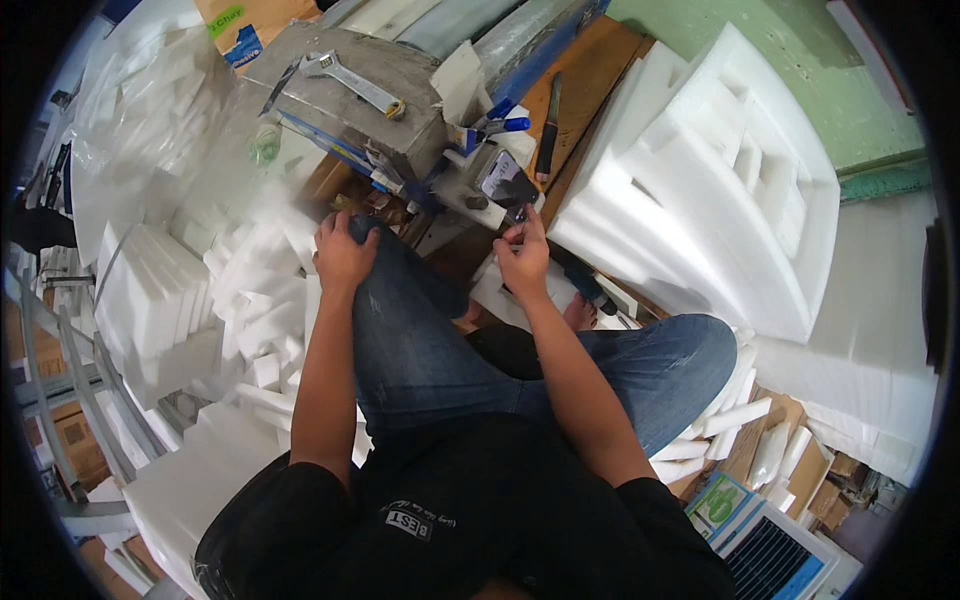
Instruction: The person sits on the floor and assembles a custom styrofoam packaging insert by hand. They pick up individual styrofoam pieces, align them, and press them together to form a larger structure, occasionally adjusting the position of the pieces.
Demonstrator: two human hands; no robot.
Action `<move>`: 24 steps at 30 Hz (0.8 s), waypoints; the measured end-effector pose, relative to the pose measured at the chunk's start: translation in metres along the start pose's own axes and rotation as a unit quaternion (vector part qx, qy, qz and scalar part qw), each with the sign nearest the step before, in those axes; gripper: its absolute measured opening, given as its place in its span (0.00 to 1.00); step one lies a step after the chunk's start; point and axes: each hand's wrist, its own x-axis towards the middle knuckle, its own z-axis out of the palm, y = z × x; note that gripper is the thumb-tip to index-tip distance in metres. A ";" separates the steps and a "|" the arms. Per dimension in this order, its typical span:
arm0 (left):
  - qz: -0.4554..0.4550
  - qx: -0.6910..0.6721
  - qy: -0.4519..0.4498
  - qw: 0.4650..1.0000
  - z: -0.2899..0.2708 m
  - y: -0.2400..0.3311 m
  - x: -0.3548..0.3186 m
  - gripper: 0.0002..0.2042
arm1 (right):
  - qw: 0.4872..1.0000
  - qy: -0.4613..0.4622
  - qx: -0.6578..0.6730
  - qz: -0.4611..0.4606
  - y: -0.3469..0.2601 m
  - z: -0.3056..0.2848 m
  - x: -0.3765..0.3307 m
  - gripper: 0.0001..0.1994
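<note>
My left hand (345,252) rests on my bent left knee, with the thumb spread from the fingers and no tool in it. My right hand (524,262) is raised in front of me, fingers pinched together around something small and dark that I cannot make out. Just beyond those fingertips a phone (507,178) with a lit screen leans tilted against the clutter. Below the right hand, near my foot, lies a dark teal power tool (588,284), partly hidden by the forearm.
An adjustable wrench (355,84) lies on a grey block (395,135). A black-handled knife (548,135) lies on a wooden board. Large white foam pieces (700,180) stand at the right; foam offcuts (255,290) and bagged foam (150,110) crowd the left.
</note>
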 end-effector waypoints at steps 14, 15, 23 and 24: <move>-0.004 0.027 -0.025 0.999 -0.005 0.018 0.014 0.28 | 0.998 0.047 -0.014 -0.035 -0.005 0.010 0.006 0.37; 0.001 0.028 -0.016 0.999 -0.002 0.017 0.015 0.28 | 0.999 0.040 -0.018 -0.032 -0.003 0.010 0.006 0.37; -0.012 0.029 -0.022 0.999 -0.010 0.022 0.011 0.28 | 0.999 0.032 -0.019 -0.023 -0.005 0.008 0.005 0.29; -0.008 0.029 -0.016 0.999 -0.009 0.021 0.011 0.28 | 0.999 0.034 -0.014 -0.020 -0.005 0.008 0.005 0.27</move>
